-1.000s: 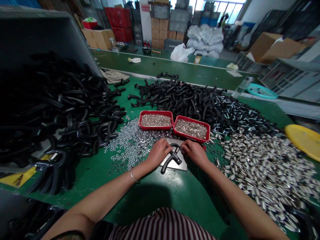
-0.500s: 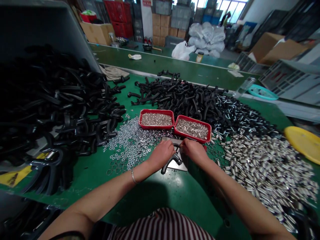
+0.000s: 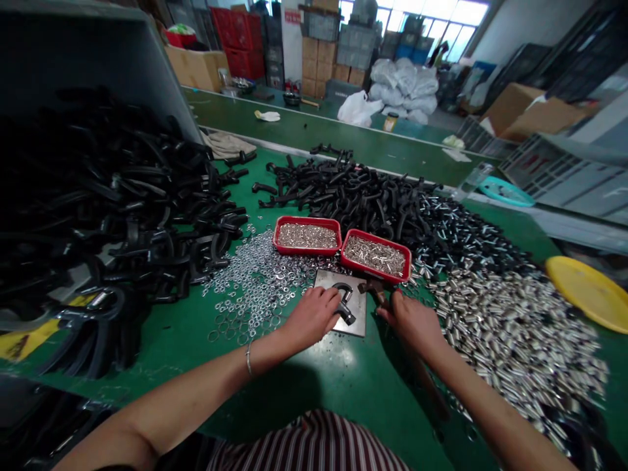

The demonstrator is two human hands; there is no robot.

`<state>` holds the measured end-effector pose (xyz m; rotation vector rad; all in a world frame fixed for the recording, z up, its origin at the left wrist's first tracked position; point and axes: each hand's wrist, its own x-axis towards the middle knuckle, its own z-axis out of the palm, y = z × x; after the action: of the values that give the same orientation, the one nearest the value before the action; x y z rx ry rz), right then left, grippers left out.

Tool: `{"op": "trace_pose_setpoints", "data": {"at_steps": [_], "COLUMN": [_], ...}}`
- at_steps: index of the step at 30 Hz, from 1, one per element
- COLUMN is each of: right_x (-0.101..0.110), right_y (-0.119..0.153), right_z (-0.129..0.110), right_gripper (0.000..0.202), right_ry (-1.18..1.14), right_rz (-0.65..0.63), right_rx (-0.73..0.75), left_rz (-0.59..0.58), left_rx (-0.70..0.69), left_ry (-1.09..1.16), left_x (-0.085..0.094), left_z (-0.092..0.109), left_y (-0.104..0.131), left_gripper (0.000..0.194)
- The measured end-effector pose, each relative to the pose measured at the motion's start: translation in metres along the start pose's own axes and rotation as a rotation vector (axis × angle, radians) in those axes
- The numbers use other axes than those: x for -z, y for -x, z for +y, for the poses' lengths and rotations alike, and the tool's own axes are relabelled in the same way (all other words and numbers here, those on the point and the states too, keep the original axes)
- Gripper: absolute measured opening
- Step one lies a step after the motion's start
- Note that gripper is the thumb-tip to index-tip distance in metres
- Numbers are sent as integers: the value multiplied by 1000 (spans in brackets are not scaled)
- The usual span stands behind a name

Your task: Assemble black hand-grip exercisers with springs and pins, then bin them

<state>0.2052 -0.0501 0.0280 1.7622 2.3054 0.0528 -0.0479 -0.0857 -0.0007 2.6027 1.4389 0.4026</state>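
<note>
From my distant place, I see at the far left a grey bin (image 3: 167, 85), and many black handles (image 3: 147, 176) spill out of it. Next come small metal rings (image 3: 255, 275), scattered on the green worktop (image 3: 363, 386). The left hand (image 3: 314, 315) holds a black curved piece (image 3: 348, 315) with its fingers, upon a metal plate (image 3: 357, 326). The bow of this piece points away from the person, and its short end points near and to the right; the fingers hide the remainder. Behind the plate stand two red trays (image 3: 307, 251). The right hand (image 3: 416, 322) is closed around a hammer (image 3: 377, 292); its head points to the far left, beside the plate, and its long axis runs down to the near right. Rightmost lie metal cylinders (image 3: 510, 340) and a yellow lid (image 3: 589, 294).
</note>
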Motion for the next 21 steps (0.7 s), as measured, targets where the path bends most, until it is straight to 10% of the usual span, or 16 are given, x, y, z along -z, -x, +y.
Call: {"op": "trace_pose_setpoints", "data": {"at_steps": [11, 21], "right_x": [-18, 14], "right_y": [27, 40], "right_z": [10, -4], "right_gripper": [28, 22], "right_ry": [-825, -699], "right_rz": [233, 399], "right_rx": [-3, 150], "left_rz": [70, 113], "left_rx": [52, 190], "left_ry": [102, 149], "left_x": [-11, -10], "left_z": [0, 3], "left_y": [0, 5], "left_gripper": [37, 57]}}
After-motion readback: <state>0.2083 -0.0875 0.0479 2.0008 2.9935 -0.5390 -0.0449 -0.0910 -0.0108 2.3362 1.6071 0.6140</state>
